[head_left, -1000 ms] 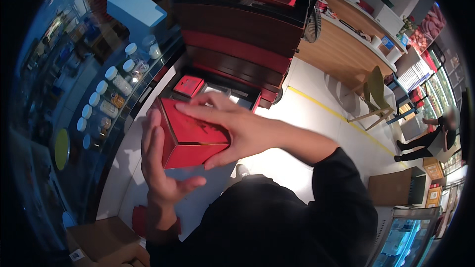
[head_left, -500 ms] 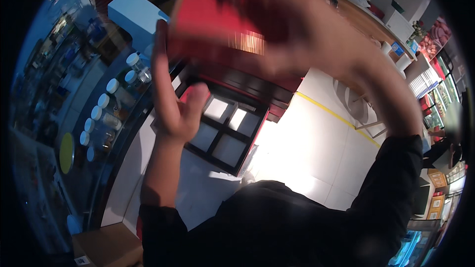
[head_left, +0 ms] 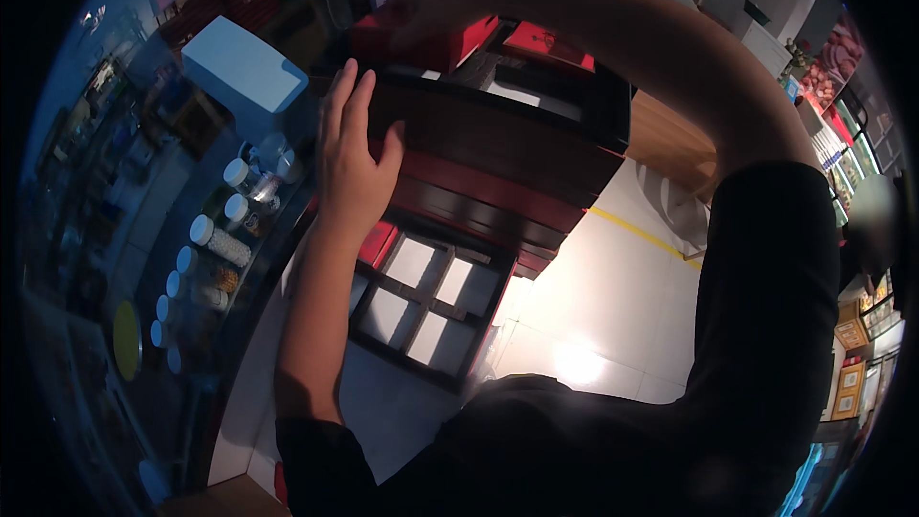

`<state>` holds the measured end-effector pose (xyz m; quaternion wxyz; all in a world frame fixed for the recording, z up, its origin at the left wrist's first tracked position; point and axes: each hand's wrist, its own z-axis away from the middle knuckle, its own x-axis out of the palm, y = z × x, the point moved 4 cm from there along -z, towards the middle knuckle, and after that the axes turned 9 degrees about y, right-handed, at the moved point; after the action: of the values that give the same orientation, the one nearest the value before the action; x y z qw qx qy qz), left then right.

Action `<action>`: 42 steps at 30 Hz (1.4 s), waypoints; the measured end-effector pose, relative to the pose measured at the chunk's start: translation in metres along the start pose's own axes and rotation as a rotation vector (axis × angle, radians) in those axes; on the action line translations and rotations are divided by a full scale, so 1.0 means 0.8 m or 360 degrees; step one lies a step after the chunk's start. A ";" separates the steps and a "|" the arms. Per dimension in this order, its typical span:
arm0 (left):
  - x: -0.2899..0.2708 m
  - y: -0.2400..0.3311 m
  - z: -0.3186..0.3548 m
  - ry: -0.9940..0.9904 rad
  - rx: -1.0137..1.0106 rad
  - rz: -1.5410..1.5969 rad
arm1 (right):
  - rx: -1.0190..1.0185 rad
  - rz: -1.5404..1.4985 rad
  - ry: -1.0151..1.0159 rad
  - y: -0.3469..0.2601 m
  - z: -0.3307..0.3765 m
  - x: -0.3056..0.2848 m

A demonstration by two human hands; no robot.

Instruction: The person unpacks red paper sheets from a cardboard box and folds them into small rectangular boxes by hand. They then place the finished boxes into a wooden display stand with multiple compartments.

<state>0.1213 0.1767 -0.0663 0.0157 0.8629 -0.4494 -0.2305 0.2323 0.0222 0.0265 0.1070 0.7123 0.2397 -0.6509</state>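
Note:
My right hand [head_left: 438,10] reaches over the far side, its shaded fingers around the top of a red box [head_left: 377,42]. That box sits at the left part of a dark upper tray [head_left: 605,117] with dividers; whether it touches the bottom is hidden. A second, flat red box [head_left: 550,45] lies in the same tray to the right. My left hand [head_left: 359,158] holds nothing, its fingers stretched upward and thumb apart, beside the tray's near left corner. Below, a lower divided tray [head_left: 418,303] stands pulled out, with another red box [head_left: 376,242] in its left corner.
White-capped jars [head_left: 220,239] line the dark counter on the left, behind a light blue box [head_left: 239,65]. A cardboard box [head_left: 225,498] is at lower left. Pale floor tiles with a yellow line [head_left: 639,228] stretch right, near a wooden counter [head_left: 675,134].
The red box in my right hand has moved away from me and down to the upper tray. My left hand has let the box's side go and moved slightly right.

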 end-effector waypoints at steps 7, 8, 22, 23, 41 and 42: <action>0.014 -0.024 -0.015 -0.0058 0.0059 -0.0113 | 0.0176 0.0238 0.0023 -0.002 0.002 0.030; 0.016 -0.028 -0.017 -0.0084 0.0049 -0.0110 | 0.0216 0.0307 0.0010 0.004 -0.001 0.037; 0.042 -0.061 -0.101 -0.0560 -0.0184 -0.0175 | 0.0136 0.0215 -0.0078 0.002 0.006 0.041; 0.045 -0.060 -0.105 -0.0668 -0.0207 -0.0192 | 0.0126 0.0129 -0.0085 0.002 0.009 0.042; 0.097 -0.130 -0.138 -0.1102 -0.0741 0.0115 | 0.0163 0.0291 -0.0228 -0.002 -0.004 0.036; 0.098 -0.132 -0.137 -0.1079 -0.0752 0.0144 | 0.0162 0.0291 -0.0214 -0.003 -0.002 0.035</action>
<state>0.2856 0.1583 -0.0233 0.0746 0.6902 -0.4014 -0.5975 0.2341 0.0305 0.0000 0.1455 0.6905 0.1328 -0.6960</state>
